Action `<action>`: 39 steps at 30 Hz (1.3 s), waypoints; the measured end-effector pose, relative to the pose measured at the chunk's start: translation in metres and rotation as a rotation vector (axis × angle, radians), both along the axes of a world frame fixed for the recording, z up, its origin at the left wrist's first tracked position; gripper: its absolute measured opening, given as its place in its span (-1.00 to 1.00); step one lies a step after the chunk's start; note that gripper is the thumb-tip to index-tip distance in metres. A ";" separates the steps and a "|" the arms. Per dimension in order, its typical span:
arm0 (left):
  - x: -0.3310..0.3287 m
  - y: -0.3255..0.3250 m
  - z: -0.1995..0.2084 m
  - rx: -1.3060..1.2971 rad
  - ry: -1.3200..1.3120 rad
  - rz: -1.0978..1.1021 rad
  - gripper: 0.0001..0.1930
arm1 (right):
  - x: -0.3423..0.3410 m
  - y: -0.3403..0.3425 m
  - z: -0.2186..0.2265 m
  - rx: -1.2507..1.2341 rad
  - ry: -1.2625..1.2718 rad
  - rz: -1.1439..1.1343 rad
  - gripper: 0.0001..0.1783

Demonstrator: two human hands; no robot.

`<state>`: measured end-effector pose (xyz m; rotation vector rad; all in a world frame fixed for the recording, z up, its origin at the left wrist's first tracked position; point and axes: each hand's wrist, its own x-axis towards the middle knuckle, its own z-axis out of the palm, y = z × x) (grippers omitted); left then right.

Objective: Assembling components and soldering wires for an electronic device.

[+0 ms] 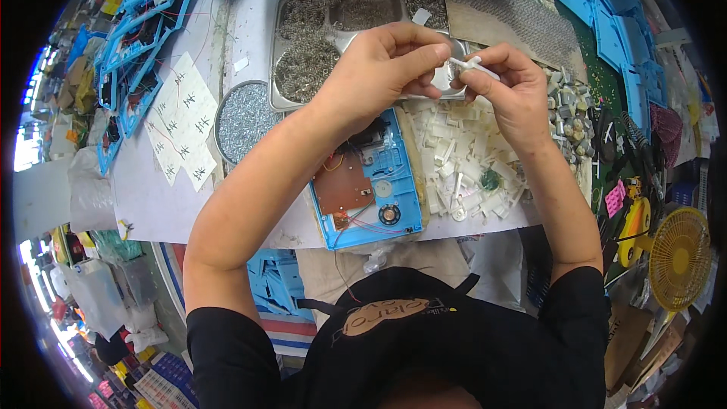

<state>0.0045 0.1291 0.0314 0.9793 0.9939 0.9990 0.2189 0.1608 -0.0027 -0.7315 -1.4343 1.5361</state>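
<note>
Both hands are raised over the middle of the bench, close together. My right hand pinches a small white plastic part with slim arms between thumb and fingers. Just left of it, my left hand has its thumb and fingertips pressed together beside the part's end; whatever they hold is too small to make out. Nearer to me lies an opened blue plastic casing with a brown circuit board, wires and a small round speaker. Loose white plastic parts are heaped under my right hand.
A metal compartment tray of small springs stands behind my hands. Left of the casing are a round tin of small silvery pieces and marked paper. Blue casings pile at the far left; a yellow fan stands at right.
</note>
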 end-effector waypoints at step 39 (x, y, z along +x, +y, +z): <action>-0.007 0.014 -0.011 0.086 0.215 -0.185 -0.69 | 0.003 0.010 0.029 0.619 -0.307 0.091 -0.79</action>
